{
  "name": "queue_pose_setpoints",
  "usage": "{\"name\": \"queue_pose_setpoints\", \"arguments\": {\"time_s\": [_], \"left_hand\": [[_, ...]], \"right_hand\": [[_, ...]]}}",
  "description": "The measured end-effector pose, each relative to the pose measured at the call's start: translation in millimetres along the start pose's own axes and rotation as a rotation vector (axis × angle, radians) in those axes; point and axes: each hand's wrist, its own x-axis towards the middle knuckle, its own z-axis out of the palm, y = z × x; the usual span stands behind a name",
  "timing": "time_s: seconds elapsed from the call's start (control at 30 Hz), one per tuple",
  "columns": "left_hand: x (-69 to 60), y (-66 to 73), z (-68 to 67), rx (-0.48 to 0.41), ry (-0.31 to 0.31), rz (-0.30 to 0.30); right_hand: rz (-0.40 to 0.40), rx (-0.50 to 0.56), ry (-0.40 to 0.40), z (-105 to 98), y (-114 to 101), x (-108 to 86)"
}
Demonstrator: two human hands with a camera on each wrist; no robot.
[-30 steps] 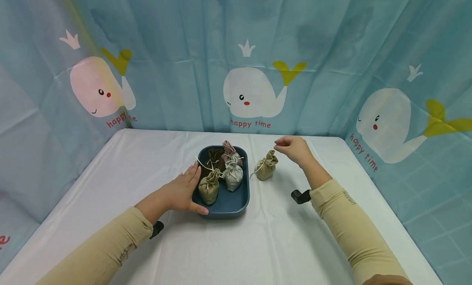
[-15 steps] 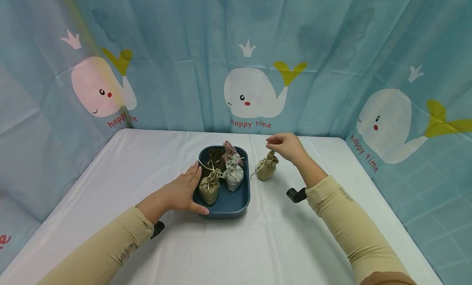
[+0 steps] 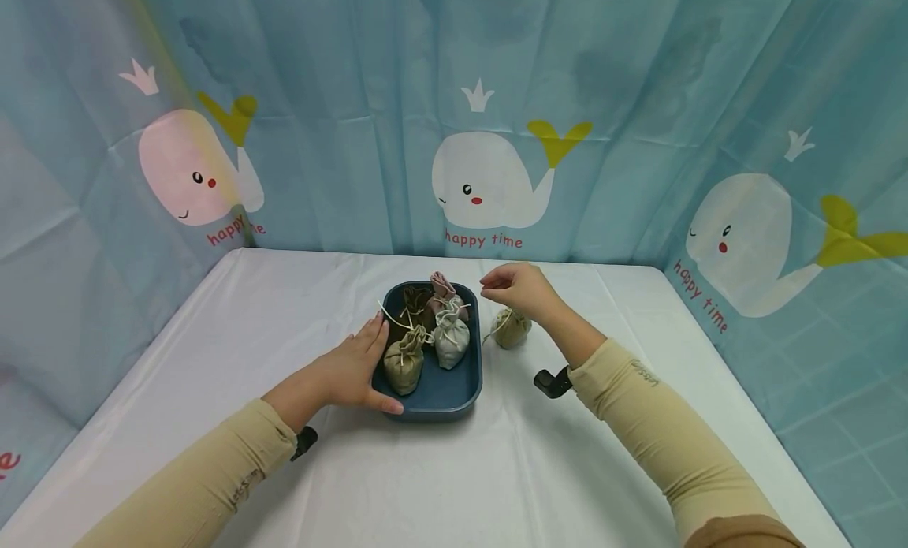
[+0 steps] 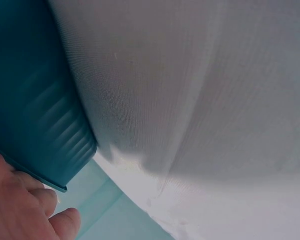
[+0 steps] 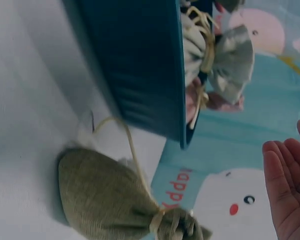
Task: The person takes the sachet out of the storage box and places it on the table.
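My left hand (image 3: 345, 368) rests against the left rim of a dark blue tray (image 3: 445, 395), fingers along the side and thumb at the near corner. Inside the tray sit drawstring pouches: olive (image 3: 403, 370), pale grey (image 3: 451, 343), dusty pink (image 3: 440, 285) and dark brown (image 3: 414, 299). Just right of the tray, another olive pouch (image 3: 511, 332) stands on the table, its top hidden behind my right hand (image 3: 525, 290) in the head view. That hand hovers in the air, holding nothing. In the right wrist view the olive pouch (image 5: 105, 192) shows its tied neck and loose cord.
A white cloth (image 3: 454, 485) covers the table. Blue curtains (image 3: 319, 185) with printed whales stand along the back and sides. Black wrist camera mounts (image 3: 552, 382) stick out from the sleeves.
My right hand has moved left, from beside the top of the lone olive pouch to over it, near the tray's right edge. My left hand and the pouches have stayed put.
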Motion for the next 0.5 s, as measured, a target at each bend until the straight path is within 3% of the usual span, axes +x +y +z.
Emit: {"name": "queue_pose_setpoints", "arguments": {"time_s": [0.5], "left_hand": [[-0.7,-1.0,0.9,-0.017,0.018,0.014]], "right_hand": [[-0.007,-0.074,-0.095,26.0,-15.0,4.6]]}}
